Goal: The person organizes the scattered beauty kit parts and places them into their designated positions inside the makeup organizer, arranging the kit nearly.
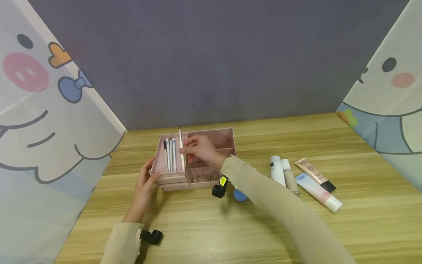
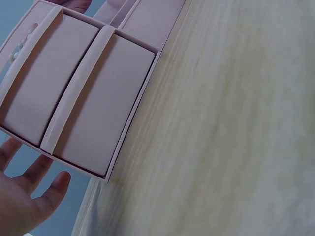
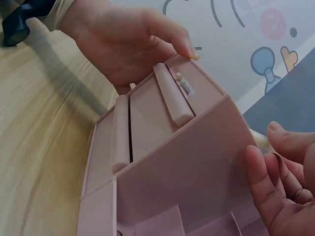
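A pink cosmetics organizer [image 1: 211, 131] stands on the table, with drawers at its left front and open compartments at its right. My right hand [image 1: 202, 149] pinches a slim white makeup brush [image 1: 182, 150] with a silver upper part, held upright over the right side of the top tray. Several other makeup brushes [image 1: 170, 156] lean side by side in that tray. My left hand [image 1: 145, 185] holds the organizer's left front corner, thumb on the front upper edge and fingers along the side. Both drawer fronts [image 2: 103, 103] are closed in the left wrist view.
Right of the organizer lie a white bottle [image 1: 277, 169], a beige bottle [image 1: 290, 178], a BB cream tube [image 1: 313, 172] and a pale blue-and-pink tube [image 1: 318, 190]. A round blue object [image 1: 240, 195] shows partly under my right forearm. A grey panel [image 1: 211, 66] rises behind the table.
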Demonstrator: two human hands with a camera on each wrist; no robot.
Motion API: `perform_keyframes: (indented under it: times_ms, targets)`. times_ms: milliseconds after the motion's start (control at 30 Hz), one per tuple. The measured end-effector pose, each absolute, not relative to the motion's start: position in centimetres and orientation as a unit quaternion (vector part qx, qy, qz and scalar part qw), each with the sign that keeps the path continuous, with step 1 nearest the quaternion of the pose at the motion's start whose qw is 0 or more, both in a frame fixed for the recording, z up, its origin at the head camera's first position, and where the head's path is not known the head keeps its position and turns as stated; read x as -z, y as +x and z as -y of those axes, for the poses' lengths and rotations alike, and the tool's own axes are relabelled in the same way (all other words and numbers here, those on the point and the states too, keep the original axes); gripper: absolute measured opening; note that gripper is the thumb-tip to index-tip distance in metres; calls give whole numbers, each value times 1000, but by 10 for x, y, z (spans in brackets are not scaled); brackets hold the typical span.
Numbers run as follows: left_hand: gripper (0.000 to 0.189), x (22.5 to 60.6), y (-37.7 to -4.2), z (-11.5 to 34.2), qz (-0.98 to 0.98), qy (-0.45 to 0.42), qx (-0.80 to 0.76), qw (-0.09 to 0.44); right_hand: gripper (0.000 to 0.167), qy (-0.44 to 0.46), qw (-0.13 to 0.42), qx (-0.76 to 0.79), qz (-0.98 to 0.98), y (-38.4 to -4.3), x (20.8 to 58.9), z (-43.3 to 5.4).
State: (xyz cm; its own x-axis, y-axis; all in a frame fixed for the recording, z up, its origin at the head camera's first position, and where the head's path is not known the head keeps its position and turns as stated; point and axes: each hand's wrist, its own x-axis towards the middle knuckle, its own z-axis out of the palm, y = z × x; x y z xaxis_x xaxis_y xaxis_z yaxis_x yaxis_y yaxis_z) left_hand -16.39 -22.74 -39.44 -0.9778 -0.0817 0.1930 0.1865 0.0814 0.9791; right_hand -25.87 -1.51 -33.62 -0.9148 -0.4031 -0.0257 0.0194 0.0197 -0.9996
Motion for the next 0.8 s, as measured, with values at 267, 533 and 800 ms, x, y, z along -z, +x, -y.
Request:
perform_keyframes:
  times_ms: [267,533,800]
  targets:
    - [52,395,-163,228,728,-40,677,99,19,-131,164,664,-717,-257,341,13]
    - [52,394,-164,228,732,-38,673,98,18,-153,164,667,-711,-255,342,10]
    - [51,395,-163,227,730,-41,675,103,17,-174,158,664,-710,-251,345,1]
